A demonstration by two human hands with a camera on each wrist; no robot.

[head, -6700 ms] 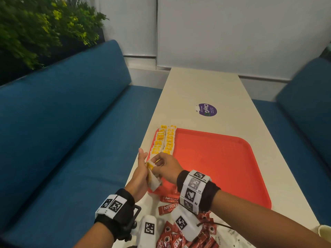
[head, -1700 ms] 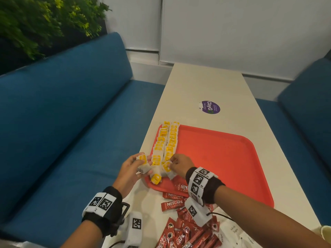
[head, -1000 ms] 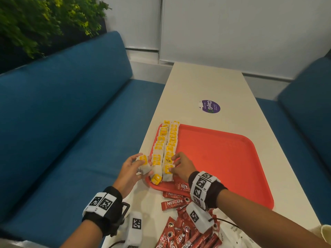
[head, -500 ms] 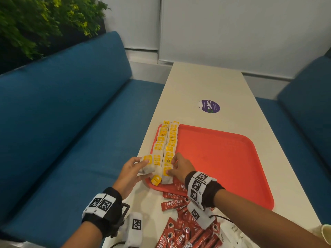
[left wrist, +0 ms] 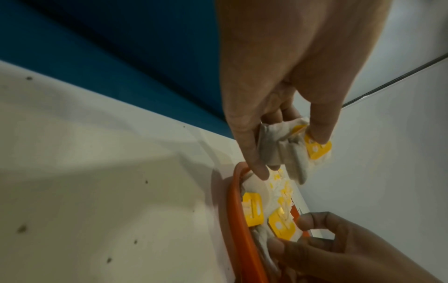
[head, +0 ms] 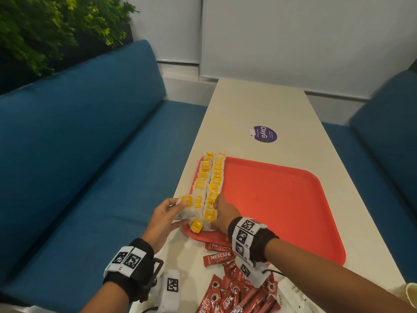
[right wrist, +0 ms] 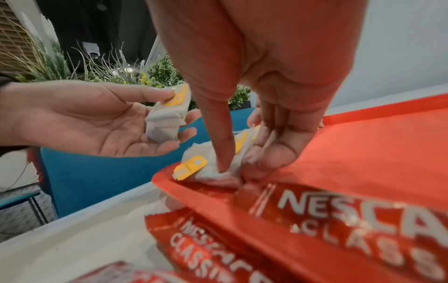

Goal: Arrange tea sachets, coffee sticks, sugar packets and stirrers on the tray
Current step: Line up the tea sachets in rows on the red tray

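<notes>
A red tray (head: 282,199) lies on the white table, with two rows of yellow-tagged tea sachets (head: 211,177) along its left side. My left hand (head: 180,207) hovers just left of the tray's near corner and holds a small bunch of tea sachets (left wrist: 283,149) between thumb and fingers. My right hand (head: 215,214) is at the near end of the right row. Its thumb and curled fingers pinch the last sachet (right wrist: 211,172) against the tray (right wrist: 363,153). Red Nescafe coffee sticks (head: 237,290) lie heaped in front of the tray. White sugar packets (head: 293,294) are partly hidden under my right arm.
Blue benches (head: 79,166) run along both long sides of the narrow table. A purple round sticker (head: 263,134) lies beyond the tray. A white tagged device (head: 171,288) sits at the table's near left edge. A cup rim (head: 411,294) shows at the bottom right.
Both hands came from in front of the tray to the near end of the rows, which grew longer. In the last second the left hand edged right with its sachets.
</notes>
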